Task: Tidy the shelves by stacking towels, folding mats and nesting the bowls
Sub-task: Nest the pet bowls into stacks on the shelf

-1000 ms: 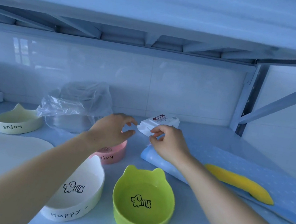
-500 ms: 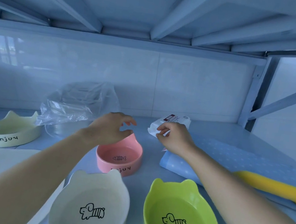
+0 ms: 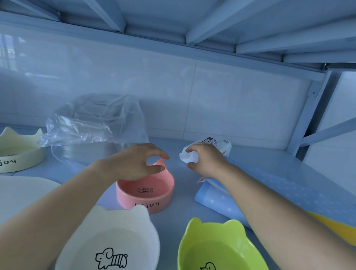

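Head view: the round pink bowl with cat ears [image 3: 144,190] sits mid-shelf, behind the white dog-picture bowl [image 3: 109,247] and the green dog-picture bowl [image 3: 227,264]. The left hand [image 3: 131,162] hovers over its far rim, fingers wide, holding nothing. The right hand [image 3: 205,159] pinches a small white crinkly packet [image 3: 219,144] by the blue dotted mat [image 3: 278,196]. Nesting bowls looks next: the left fingers must grab the pink rim and lift.

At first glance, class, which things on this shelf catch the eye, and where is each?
Nearest stand two dog-printed bowls: the lime-green bowl right, the white bowl left. Behind them the left hand hovers over the pink bowl, while the right hand grips a white packet.
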Tool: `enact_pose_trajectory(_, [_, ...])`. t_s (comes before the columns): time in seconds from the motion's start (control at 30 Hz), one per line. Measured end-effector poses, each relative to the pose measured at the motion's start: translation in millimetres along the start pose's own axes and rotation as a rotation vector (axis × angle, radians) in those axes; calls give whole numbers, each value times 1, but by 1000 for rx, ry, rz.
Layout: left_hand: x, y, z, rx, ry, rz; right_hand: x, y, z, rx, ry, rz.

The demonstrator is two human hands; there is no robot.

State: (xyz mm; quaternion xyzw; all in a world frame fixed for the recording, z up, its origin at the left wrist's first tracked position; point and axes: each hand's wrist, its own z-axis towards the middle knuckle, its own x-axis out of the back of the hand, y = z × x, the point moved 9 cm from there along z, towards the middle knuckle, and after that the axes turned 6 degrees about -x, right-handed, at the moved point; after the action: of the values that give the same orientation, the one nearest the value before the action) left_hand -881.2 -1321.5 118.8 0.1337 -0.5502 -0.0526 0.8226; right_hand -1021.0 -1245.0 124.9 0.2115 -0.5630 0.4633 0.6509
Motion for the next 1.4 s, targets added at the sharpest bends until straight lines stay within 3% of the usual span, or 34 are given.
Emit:
enact_pose_trajectory(0.3, [-8,0,-3,12,-26,-23,-23,8,9,-75,-121,-97])
enact_pose_trajectory(0.7, [8,19,7,-46,-51,22,-19,18,2,-124,-200,-31])
enact_pose_trajectory(1.07, [11,30,46,-53,-54,94,10,41,5,-170,31,95])
enact_pose_trajectory(1.4, [-21,22,95,56,-147,172,24,63,6,-288,86,1])
